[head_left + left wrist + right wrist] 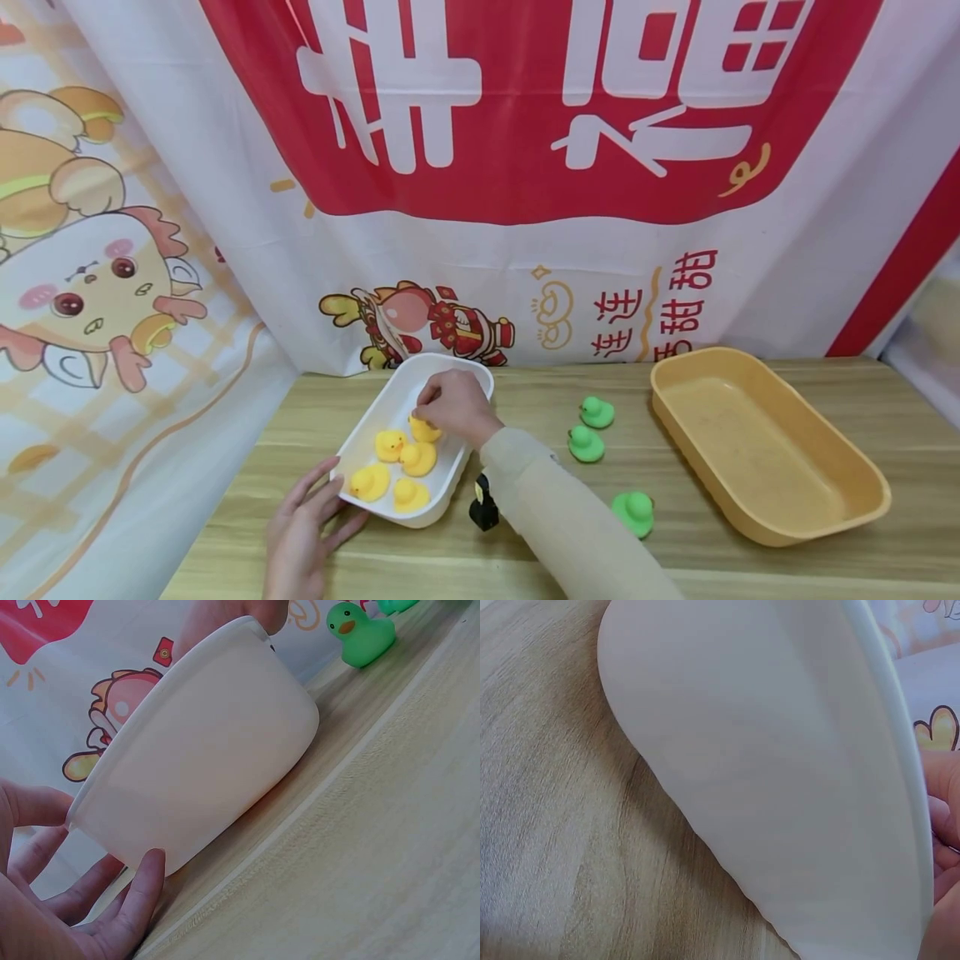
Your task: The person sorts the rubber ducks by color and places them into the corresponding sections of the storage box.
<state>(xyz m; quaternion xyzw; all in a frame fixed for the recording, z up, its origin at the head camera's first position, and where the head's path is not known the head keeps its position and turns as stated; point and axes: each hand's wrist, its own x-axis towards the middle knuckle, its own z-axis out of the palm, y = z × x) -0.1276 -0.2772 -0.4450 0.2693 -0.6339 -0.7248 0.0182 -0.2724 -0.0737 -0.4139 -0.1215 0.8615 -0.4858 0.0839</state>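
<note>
A white plastic tub [456,477] holds several yellow rubber ducks [369,482]. My left hand [298,521] holds the tub's near left corner; in the left wrist view its thumb is at the rim [71,814] and the fingers [146,889] lie against the outer wall. Inside the tub, towards its right side, my right hand [459,404] reaches down and pinches one yellow rubber duck [424,429], partly covered by the fingers. The right wrist view shows mostly the tub's outer wall [742,765], which hides much of that hand [941,825].
Three green rubber ducks [587,444] stand on the wooden table [540,508] right of the white tub. Further right is a tan plastic tub [757,454]. A small black object [483,504] appears beside the right sleeve. A printed cloth [487,250] hangs behind the table.
</note>
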